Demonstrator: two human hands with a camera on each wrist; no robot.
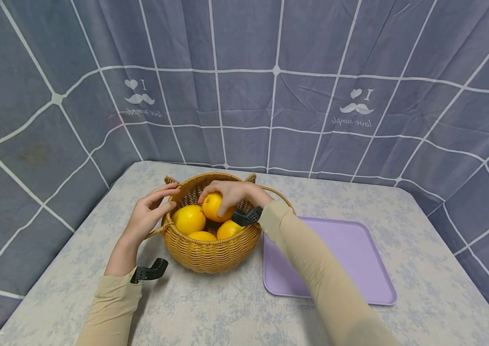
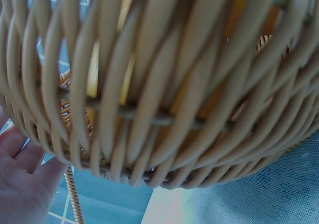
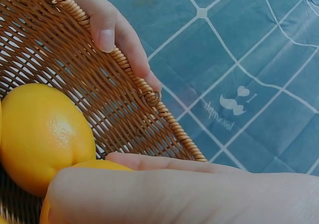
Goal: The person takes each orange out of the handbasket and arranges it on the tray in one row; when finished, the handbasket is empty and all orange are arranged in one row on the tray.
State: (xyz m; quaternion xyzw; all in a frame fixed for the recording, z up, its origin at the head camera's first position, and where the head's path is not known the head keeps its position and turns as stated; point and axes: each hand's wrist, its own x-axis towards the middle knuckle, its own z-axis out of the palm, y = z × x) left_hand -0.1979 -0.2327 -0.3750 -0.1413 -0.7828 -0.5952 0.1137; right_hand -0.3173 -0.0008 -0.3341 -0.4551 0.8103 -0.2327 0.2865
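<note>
A round wicker basket (image 1: 212,254) holds several yellow-orange oranges (image 1: 189,219). My right hand (image 1: 232,192) reaches down inside it and grips one orange (image 1: 212,203), with the thumb on the near side and the fingers on the far side. In the right wrist view, the back of that hand covers most of the held orange (image 3: 102,165); another orange (image 3: 47,139) lies beside it. My left hand (image 1: 148,214) holds the basket's left rim, its thumb lapped over the inside and its fingers along the outside. The left wrist view is mostly filled by the basket's woven wall (image 2: 159,84).
A flat lilac tray (image 1: 344,250) lies on the pale patterned tablecloth (image 1: 210,307), right of the basket and partly under my right forearm. The basket's thin handle (image 1: 279,194) hangs out at the right. A blue-grey checked curtain (image 1: 244,96) rises behind the table.
</note>
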